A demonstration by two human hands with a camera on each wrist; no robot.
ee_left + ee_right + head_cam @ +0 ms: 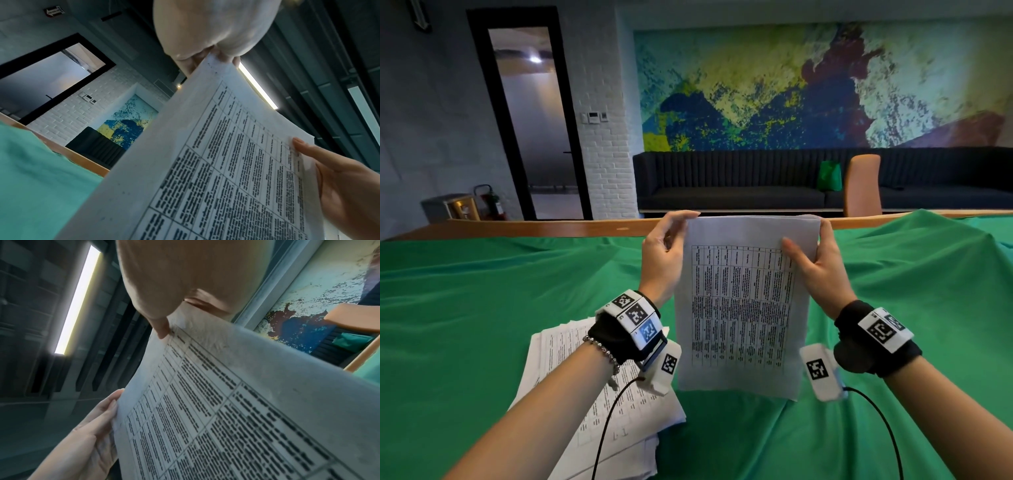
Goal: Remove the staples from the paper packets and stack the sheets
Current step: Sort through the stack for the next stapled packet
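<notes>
A person at a table draped in green cloth (482, 308) holds a printed paper packet (743, 308) upright in the air with both hands, its top edge level with the table's far wooden rim (551, 228). The left hand (662, 257) pinches the packet's upper left corner between thumb and fingertips, a grip seen close in the left wrist view, where the fingers (193, 63) close on the very tip of the corner. The right hand (820, 267) grasps the upper right edge, its thumb (796, 253) laid across the printed table on the front page and the other fingers curled behind the sheets; the right wrist view shows that thumb (162, 327) pressing the page. The packet's lower edge hangs free above the cloth, clear of the surface. No staple can be made out on it in any view. A loose, uneven pile of printed sheets (616, 404) lies on the cloth at the near left, beneath the left forearm and just beside the hanging packet. Both wrists carry black bands with square-patterned markers. Behind the table stand a dark sofa (756, 185), a tan chair back (863, 185) and a large mural in blue, yellow and green (808, 89)
</notes>
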